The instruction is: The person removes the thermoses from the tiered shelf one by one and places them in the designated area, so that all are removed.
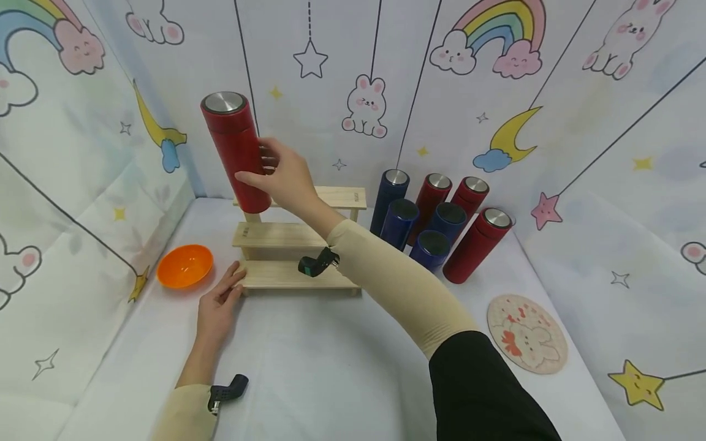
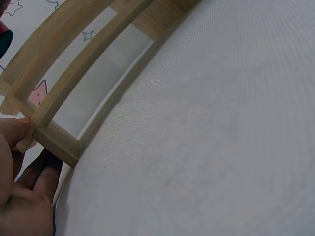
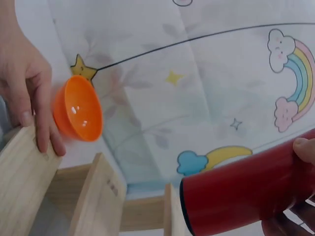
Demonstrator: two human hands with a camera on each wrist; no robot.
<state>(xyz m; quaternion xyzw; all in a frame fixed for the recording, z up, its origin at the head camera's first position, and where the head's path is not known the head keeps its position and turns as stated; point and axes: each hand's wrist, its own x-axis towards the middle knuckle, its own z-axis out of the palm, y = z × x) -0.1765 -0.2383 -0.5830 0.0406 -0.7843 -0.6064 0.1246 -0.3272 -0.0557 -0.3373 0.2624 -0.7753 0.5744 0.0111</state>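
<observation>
My right hand (image 1: 287,174) grips a red thermos flask (image 1: 234,144) with a silver-topped lid, thumb on one side and fingers round the other. The flask leans, its dark base (image 3: 186,209) low over the left end of a three-tier wooden step shelf (image 1: 298,275). In the right wrist view, its base is beside the upper tiers. My left hand (image 1: 217,306) holds the front left corner of the lowest tier. The left wrist view shows fingers (image 2: 47,179) against the shelf's end. An orange bowl (image 1: 184,267) sits just left of that hand.
Right of the shelf stand several flasks: red ones like this red flask (image 1: 477,245) and blue ones like this blue flask (image 1: 399,223). A round mat with a bunny print (image 1: 526,334) lies at the table's right. A patterned cloth backdrop (image 1: 353,49) encloses the white table.
</observation>
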